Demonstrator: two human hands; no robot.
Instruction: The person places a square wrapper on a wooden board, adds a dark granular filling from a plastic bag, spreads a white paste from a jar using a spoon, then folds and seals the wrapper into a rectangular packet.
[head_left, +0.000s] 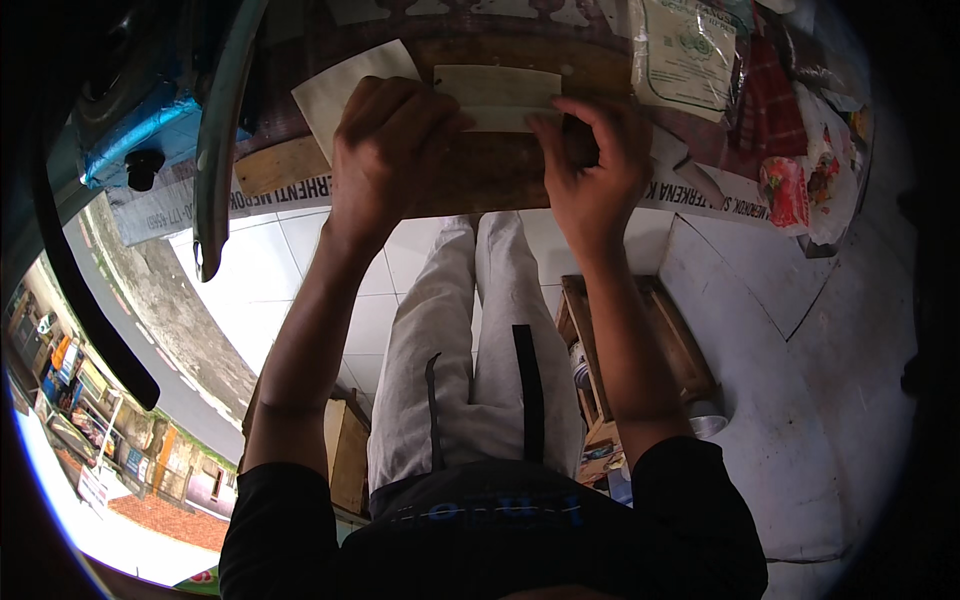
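A thin pale sheet (500, 88), folded over along its near side, lies on a brown wooden board (480, 175) in front of me. My left hand (388, 135) has its fingers curled down at the sheet's left end, gripping it there. At the right end, my right hand (600, 145) pinches the folded edge between thumb and forefinger. A second pale sheet (345, 90) lies flat at the left, partly beneath my left hand. Whether the sheets are paper or a thin food wrapper, I cannot tell.
A clear plastic packet with green print (685, 60) lies at the right, near a red cloth (772, 100) and a plastic bag with red items (805, 190). A curved metal bar (215, 150) and a blue appliance with a black knob (140, 140) stand left. Below is a wooden stool (590, 350).
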